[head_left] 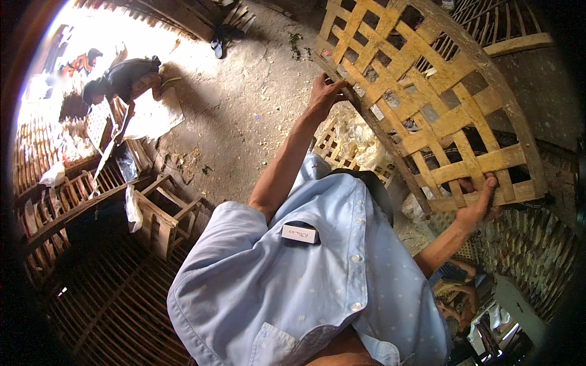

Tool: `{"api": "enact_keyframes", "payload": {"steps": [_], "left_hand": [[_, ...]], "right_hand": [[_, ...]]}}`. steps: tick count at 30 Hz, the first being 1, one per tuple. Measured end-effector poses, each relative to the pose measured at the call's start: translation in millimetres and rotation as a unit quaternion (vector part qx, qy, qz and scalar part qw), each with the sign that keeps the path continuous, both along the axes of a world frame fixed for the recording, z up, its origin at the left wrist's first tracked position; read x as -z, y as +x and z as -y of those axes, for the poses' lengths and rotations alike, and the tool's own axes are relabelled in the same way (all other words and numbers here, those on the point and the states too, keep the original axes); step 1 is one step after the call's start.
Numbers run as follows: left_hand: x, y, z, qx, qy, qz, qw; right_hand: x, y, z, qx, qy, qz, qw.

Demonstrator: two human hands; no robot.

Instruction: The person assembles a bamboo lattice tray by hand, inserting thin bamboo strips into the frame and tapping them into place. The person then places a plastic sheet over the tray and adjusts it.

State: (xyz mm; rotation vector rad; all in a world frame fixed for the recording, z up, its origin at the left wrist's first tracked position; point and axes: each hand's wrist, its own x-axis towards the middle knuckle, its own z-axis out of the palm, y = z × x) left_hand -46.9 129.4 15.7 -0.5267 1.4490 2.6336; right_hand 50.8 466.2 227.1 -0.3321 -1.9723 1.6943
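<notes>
A large panel of woven yellowish bamboo strips (471, 162) in a wooden rim is held up in front of me, tilted, at the upper right. My left hand (326, 94) grips its near left edge, with the fingers partly behind the rim. My right hand (477, 210) is closed on its lower right edge; some fingers reach behind the strips. Below the panel and close to my body stands a woven bamboo basket (329, 146) with crumpled clear plastic (360, 135) in it. The panel hides part of that basket.
A wooden stool-like frame (163, 227) stands at left beside slatted bamboo racks (122, 305). Another person (131, 79) bends over a pale sheet (160, 116) at the upper left. Somebody's arms (464, 299) show at the lower right. Sandals (218, 47) lie on the rough floor.
</notes>
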Motion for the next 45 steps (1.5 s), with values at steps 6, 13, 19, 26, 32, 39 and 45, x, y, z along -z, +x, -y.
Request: {"api": "enact_keyframes", "payload": {"steps": [6, 13, 19, 26, 32, 39, 45], "left_hand": [[5.4, -2.8, -1.8, 0.031, -0.065, -0.052, 0.996], [2.5, -7.4, 4.6, -0.043, 0.013, 0.050, 0.998], [-2.2, 2.0, 12.0, -0.035, 0.025, 0.094, 0.995], [-0.5, 11.1, -2.0, -0.038, 0.022, -0.032, 0.999], [11.6, 3.1, -2.9, -0.014, -0.031, 0.014, 0.999], [10.6, 17.0, -7.5, -0.009, 0.063, 0.007, 0.998], [-3.4, 12.6, -4.8, 0.028, -0.042, 0.041, 0.998]], "right_hand": [[-0.7, 4.6, 0.3, -0.023, 0.002, -0.004, 1.000], [1.5, 5.0, -1.0, -0.037, 0.014, -0.022, 0.999], [30.2, 6.2, -16.4, 0.002, -0.036, -0.011, 0.999], [27.2, 4.1, -5.1, -0.022, -0.057, -0.003, 0.998], [0.7, 5.4, 34.6, -0.012, -0.021, -0.013, 1.000], [-0.2, 11.7, 39.4, -0.059, 0.042, -0.035, 0.997], [11.5, 12.1, 41.6, -0.070, 0.043, -0.043, 0.996]]}}
